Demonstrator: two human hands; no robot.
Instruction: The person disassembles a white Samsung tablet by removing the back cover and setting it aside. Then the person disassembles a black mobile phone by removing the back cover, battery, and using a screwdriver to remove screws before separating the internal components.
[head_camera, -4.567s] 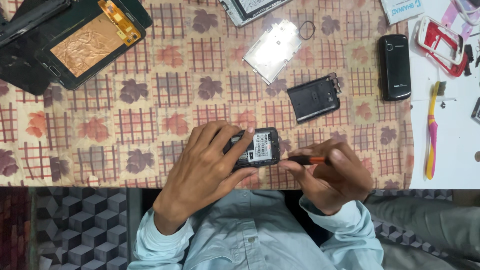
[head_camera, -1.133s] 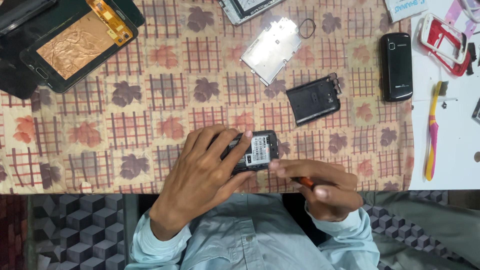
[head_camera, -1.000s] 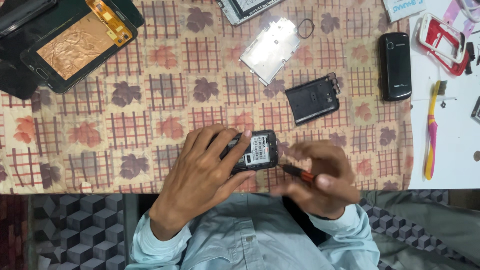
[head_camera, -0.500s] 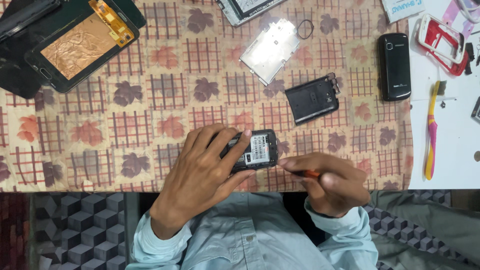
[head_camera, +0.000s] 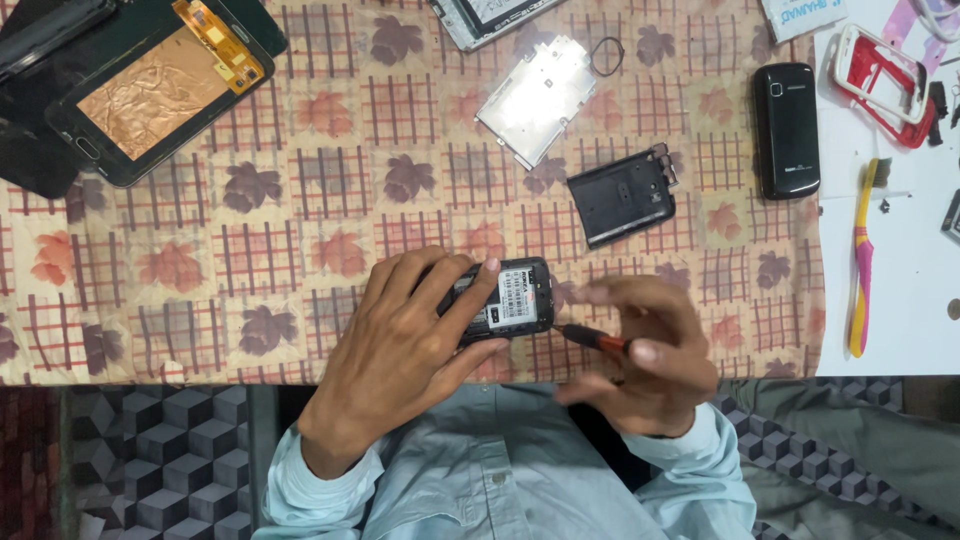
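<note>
Black phone (back cover off) lies clamped under the left hand at the bench edge.
Right hand fingers pinch an orange-handled screwdriver at its corner; black back cover, metal plate and another phone lie beyond.

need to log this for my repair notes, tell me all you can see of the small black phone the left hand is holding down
The small black phone with its back cover off lies flat near the front edge of the leaf-patterned checked tablecloth, long side across the view. Its open back shows a white printed label inside a dark plastic frame. The left hand covers its left part, fingers over the top edge and thumb along the bottom. The dark tip of the orange-handled screwdriver, held by the right hand, meets its lower right corner.
</note>
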